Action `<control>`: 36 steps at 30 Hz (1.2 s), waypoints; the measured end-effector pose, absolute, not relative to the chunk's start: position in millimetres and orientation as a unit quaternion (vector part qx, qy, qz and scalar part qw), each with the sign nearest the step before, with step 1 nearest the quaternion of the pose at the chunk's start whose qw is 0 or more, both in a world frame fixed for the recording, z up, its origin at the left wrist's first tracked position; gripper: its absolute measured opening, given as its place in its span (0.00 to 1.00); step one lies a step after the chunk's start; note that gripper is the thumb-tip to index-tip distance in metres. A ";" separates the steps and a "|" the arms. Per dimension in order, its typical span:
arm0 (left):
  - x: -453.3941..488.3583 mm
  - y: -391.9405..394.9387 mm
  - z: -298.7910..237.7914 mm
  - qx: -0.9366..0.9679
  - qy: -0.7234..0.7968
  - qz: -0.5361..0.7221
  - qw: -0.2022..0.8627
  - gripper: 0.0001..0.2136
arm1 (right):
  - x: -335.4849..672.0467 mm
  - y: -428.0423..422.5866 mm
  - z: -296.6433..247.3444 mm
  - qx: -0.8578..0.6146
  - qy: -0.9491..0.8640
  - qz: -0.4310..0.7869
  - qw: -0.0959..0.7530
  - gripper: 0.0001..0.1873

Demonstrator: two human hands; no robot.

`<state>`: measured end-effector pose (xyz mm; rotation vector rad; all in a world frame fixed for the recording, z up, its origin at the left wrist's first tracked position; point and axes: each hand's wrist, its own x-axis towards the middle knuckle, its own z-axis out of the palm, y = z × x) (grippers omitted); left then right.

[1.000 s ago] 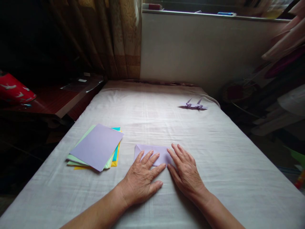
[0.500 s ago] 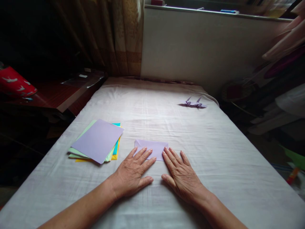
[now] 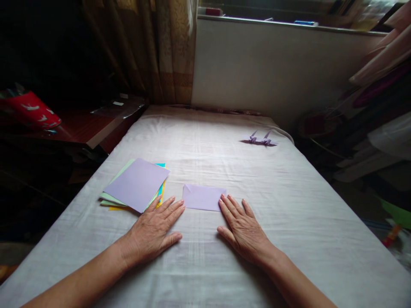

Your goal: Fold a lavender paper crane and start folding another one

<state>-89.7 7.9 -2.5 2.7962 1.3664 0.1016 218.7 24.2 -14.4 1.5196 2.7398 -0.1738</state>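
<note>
A folded sheet of lilac paper (image 3: 203, 198) lies flat on the white cloth, a rectangle with crease lines near its upper left corner. My right hand (image 3: 241, 226) rests palm down, fingers stretched, its fingertips on the paper's right edge. At the paper's left side lies my left hand (image 3: 154, 231), flat with fingers spread, the fingertips close to the lower left corner. Its upper fingers overlap the lower edge of a stack of coloured paper (image 3: 138, 184), with a lilac sheet on top and green, blue and yellow ones beneath.
Folded lilac paper figures (image 3: 260, 139) with upright points stand at the far right of the cloth-covered table (image 3: 199, 265). Left of it, a brown side table (image 3: 86, 132) holds a red cup-like container (image 3: 34, 110) and a clear plastic sleeve (image 3: 118, 107). Clothes hang at the right.
My left hand has slid left off the folded paper toward the stack. The right hand stays at the paper's right edge. The view has shifted slightly.
</note>
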 end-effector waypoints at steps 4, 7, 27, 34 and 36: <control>-89.1 4.8 -5.6 0.896 0.437 0.069 -0.029 0.28 | 218.9 24.4 -15.0 0.483 0.873 -0.060 -0.006 0.35; -93.1 0.6 -8.0 0.895 0.433 0.097 -0.054 0.27 | 219.5 25.4 -16.3 0.481 0.874 -0.063 -0.016 0.35; -37.7 43.5 -11.2 0.873 0.484 0.018 0.058 0.25 | 192.7 22.5 -2.1 0.397 0.908 -0.119 -0.057 0.36; -34.8 43.6 -2.5 0.865 0.495 -0.005 0.083 0.26 | 227.9 20.6 3.0 0.439 0.887 -0.141 0.012 0.35; -35.9 43.8 -4.7 0.866 0.493 0.004 0.078 0.25 | 240.2 18.2 3.1 0.461 0.879 -0.125 0.002 0.33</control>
